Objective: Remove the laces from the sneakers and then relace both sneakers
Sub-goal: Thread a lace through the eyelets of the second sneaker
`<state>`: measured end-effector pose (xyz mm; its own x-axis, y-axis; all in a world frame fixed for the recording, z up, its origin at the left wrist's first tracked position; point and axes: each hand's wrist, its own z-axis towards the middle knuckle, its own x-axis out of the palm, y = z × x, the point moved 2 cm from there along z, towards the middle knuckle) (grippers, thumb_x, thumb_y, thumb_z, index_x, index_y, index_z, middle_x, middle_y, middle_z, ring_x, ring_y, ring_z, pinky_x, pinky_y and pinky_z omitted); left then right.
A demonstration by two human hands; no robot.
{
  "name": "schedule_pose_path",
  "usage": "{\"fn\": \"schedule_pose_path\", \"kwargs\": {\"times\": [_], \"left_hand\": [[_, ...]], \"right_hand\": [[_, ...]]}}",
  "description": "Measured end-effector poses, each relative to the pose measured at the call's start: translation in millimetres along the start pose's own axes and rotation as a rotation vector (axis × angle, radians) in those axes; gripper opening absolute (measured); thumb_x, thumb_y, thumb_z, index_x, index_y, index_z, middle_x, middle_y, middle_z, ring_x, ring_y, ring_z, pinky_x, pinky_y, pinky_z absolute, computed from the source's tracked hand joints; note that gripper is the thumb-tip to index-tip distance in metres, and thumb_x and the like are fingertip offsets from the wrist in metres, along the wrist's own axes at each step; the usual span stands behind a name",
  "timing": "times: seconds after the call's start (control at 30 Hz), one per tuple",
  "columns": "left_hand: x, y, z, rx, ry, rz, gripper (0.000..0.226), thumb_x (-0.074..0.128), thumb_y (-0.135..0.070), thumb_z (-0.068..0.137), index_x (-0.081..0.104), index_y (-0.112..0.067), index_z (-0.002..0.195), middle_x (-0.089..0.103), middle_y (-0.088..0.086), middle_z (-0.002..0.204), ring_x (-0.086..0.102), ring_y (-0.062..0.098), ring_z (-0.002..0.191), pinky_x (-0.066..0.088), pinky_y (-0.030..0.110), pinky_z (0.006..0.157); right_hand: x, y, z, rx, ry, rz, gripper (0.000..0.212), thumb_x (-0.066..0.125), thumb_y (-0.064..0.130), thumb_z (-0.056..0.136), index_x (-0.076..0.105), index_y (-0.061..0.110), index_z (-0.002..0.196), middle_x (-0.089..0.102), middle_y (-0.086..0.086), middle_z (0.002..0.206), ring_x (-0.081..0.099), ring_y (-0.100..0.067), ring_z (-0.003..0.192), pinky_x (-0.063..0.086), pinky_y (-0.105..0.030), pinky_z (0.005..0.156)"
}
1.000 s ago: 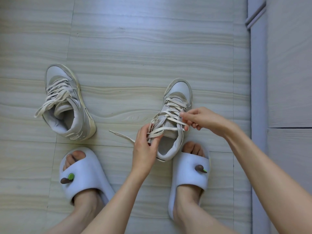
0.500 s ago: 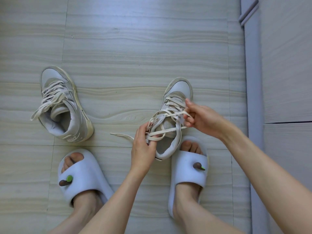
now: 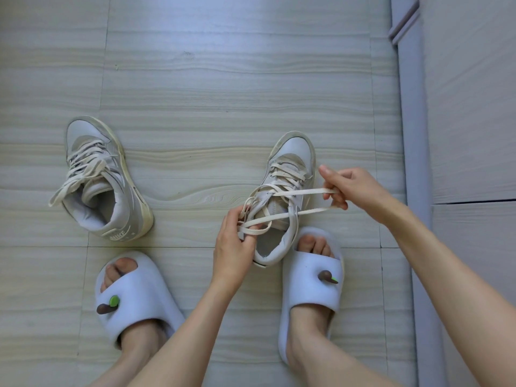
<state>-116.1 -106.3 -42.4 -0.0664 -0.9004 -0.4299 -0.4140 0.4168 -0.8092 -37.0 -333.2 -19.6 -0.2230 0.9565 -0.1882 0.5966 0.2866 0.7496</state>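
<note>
The pale grey leather high-top sneaker with cream laces (image 3: pixel 289 191) stands on the wood-grain tile floor (image 3: pixel 223 93), toe pointing away from the person and heel against the toes of the right foot in a white foam slide (image 3: pixel 310 289). Its long axis runs roughly straight ahead, so the flat cream lace (image 3: pixel 301 192) leaves the upper eyelets sideways. The right hand (image 3: pixel 351 188), off the shoe's right side and the nearer one to the drawn-out loop, has its fingers curled around two strands pulled taut to the right. The left hand (image 3: pixel 236 247) sits at the collar on the left, pinching a slack bend of the same lace (probably steadying it). The second matching grey high-top sneaker (image 3: pixel 103 180) lies well apart to the left, fully laced and untouched. Unlacing looks barely begun.
</note>
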Motion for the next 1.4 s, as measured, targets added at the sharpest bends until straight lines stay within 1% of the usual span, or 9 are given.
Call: {"fn": "schedule_pose_path", "kwargs": {"times": [0.2,0.33,0.47,0.6,0.8,0.9,1.07,1.2,1.4], "left_hand": [[-9.3,-8.6,4.9,0.011,0.091,0.04,0.03,0.065,-0.014,0.084,0.055,-0.023,0.111,0.063,-0.004,0.1,0.059,0.019,0.094,0.048,0.038,0.083],[-19.8,-18.1,10.9,0.007,0.177,0.114,0.035,0.07,-0.018,0.081,0.055,-0.025,0.111,0.061,-0.008,0.105,0.057,0.014,0.098,0.043,0.041,0.094],[-36.3,-28.3,23.9,0.006,0.421,0.153,0.049,0.077,-0.017,0.074,0.051,-0.025,0.115,0.047,-0.006,0.125,0.047,0.006,0.112,0.03,0.002,0.089],[-53.8,-45.4,41.8,-0.114,0.334,-0.15,0.016,0.069,-0.03,0.076,0.067,-0.02,0.088,0.06,-0.012,0.121,0.055,-0.004,0.109,0.041,0.02,0.097],[-58.7,-57.5,59.5,-0.206,0.363,-0.622,0.021,0.058,-0.02,0.079,0.071,-0.016,0.063,0.069,0.004,0.073,0.065,0.015,0.081,0.047,0.042,0.098],[-58.8,-53.2,64.1,-0.181,0.267,-0.402,0.028,0.054,-0.017,0.092,0.067,-0.013,0.067,0.071,0.001,0.078,0.065,0.016,0.086,0.049,0.041,0.094],[-64.6,-45.1,83.8,0.119,0.265,0.684,0.026,0.052,-0.033,0.093,0.068,-0.019,0.078,0.063,-0.001,0.1,0.058,0.02,0.096,0.045,0.037,0.084],[-59.9,-46.9,94.2,0.137,0.139,0.548,0.021,0.054,-0.016,0.092,0.057,-0.016,0.113,0.058,-0.001,0.117,0.057,0.019,0.102,0.039,0.027,0.08],[-20.0,-64.2,87.2,0.14,0.552,0.332,0.03,0.046,-0.017,0.097,0.055,-0.022,0.125,0.056,-0.002,0.128,0.055,0.013,0.109,0.041,0.024,0.092]], "right_hand": [[7.6,2.4,1.3,0.004,0.037,0.471,0.039,0.055,0.038,0.084,0.064,0.016,0.053,0.052,0.001,0.048,0.056,-0.012,0.049,0.056,-0.035,0.073],[6.6,-2.2,-0.7,0.027,0.074,0.463,0.034,0.056,0.041,0.078,0.058,0.011,0.062,0.042,0.004,0.046,0.042,-0.012,0.043,0.046,-0.03,0.059],[5.2,0.9,-2.5,-0.002,0.065,0.346,0.041,0.053,0.04,0.085,0.06,0.012,0.056,0.031,0.006,0.045,0.033,-0.009,0.041,0.037,-0.025,0.054],[7.5,2.5,-4.3,-0.034,0.025,0.273,0.044,0.049,0.031,0.095,0.052,0.009,0.057,0.031,0.007,0.041,0.029,-0.009,0.038,0.036,-0.029,0.055],[21.5,-2.5,-9.4,-0.016,0.01,0.186,0.04,0.048,0.029,0.096,0.056,0.008,0.063,0.036,0.008,0.038,0.035,-0.006,0.033,0.039,-0.032,0.056],[29.9,-4.2,-8.2,0.043,0.064,0.133,0.036,0.055,0.037,0.091,0.065,0.011,0.069,0.037,0.008,0.042,0.037,-0.005,0.038,0.041,-0.019,0.047],[32.1,-3.3,-5.6,0.007,0.103,0.098,0.027,0.06,0.034,0.089,0.072,0.015,0.074,0.045,0.01,0.047,0.041,-0.005,0.048,0.044,-0.018,0.059],[27.5,-4.6,-5.9,0.019,0.066,0.143,0.03,0.057,0.032,0.091,0.072,0.014,0.073,0.056,-0.003,0.062,0.048,-0.006,0.056,0.046,-0.018,0.062],[32.3,-10.4,-9.5,0.131,0.043,0.208,0.025,0.053,0.022,0.095,0.068,0.012,0.077,0.068,0.003,0.068,0.06,-0.005,0.06,0.051,-0.017,0.056]]}}
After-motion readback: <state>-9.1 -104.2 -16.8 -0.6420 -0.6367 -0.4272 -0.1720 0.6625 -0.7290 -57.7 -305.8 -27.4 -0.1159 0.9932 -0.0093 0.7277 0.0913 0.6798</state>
